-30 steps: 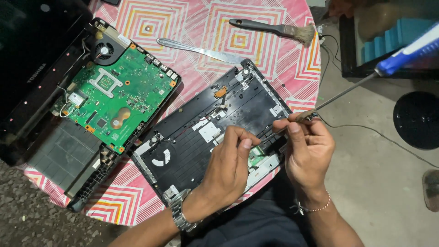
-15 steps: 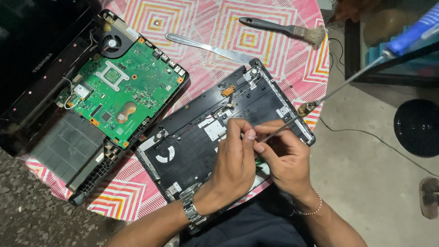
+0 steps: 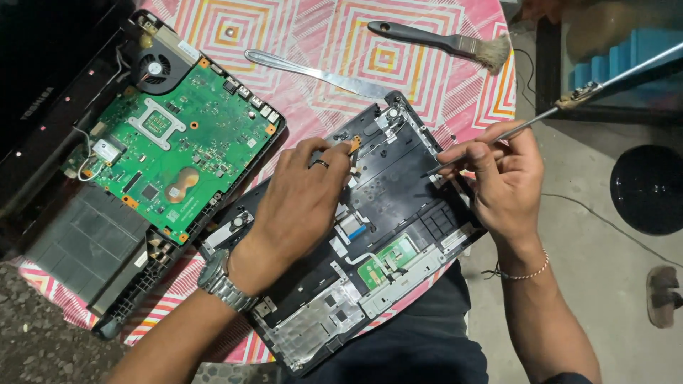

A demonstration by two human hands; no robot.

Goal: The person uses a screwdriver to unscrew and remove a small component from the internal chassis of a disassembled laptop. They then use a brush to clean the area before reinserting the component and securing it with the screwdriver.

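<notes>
Even overhead light — sharp centre, dim left edge, mild glare.

Bright pink, orange and white concentric-square cloth on the counter (image 3: 398, 53), zigzag stripes running between the squares. On it, a black plastic laptop palmrest cover (image 3: 398, 206) with silver metal patches and a small green touchpad board (image 3: 388, 262). Over to the side, a vivid green motherboard (image 3: 178, 153) dotted with gold and orange, in a black laptop base (image 3: 85, 242). Grey-handled brush with pale tan bristles (image 3: 441, 41). Shiny silver flat blade (image 3: 313, 71). Silver metal wristwatch (image 3: 224, 284).
</notes>
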